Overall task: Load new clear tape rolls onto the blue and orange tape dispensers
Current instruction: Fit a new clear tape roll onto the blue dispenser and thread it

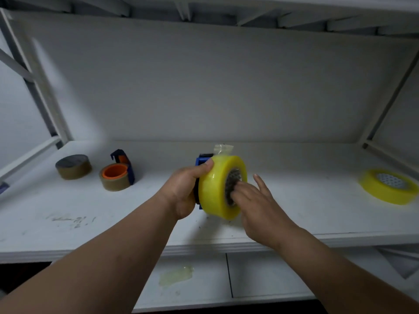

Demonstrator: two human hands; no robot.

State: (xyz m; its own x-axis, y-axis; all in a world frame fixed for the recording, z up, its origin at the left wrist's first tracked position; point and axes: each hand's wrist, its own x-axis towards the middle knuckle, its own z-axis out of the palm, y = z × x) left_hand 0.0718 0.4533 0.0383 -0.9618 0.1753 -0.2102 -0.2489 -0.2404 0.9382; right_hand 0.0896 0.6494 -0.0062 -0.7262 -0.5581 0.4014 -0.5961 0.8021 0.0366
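The left hand (184, 191) wraps the blue plastic tape dispenser (200, 161), thumb over the thick yellowish clear tape roll (215, 189) seated on it, above the white bench (294, 207). The right hand (256, 200) has fingers spread, fingertips pushing into the roll's core. Well left of the hands sits the orange-cored dispenser (118, 175); far right, a second clear roll (388, 185) lies flat.

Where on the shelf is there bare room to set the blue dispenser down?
Bare shelf lies between the hands and the spare yellow roll at far right, and along the back wall behind them. The front left, ahead of the orange dispenser, is bare but scuffed. The far left is crowded: brown roll beside that dispenser.
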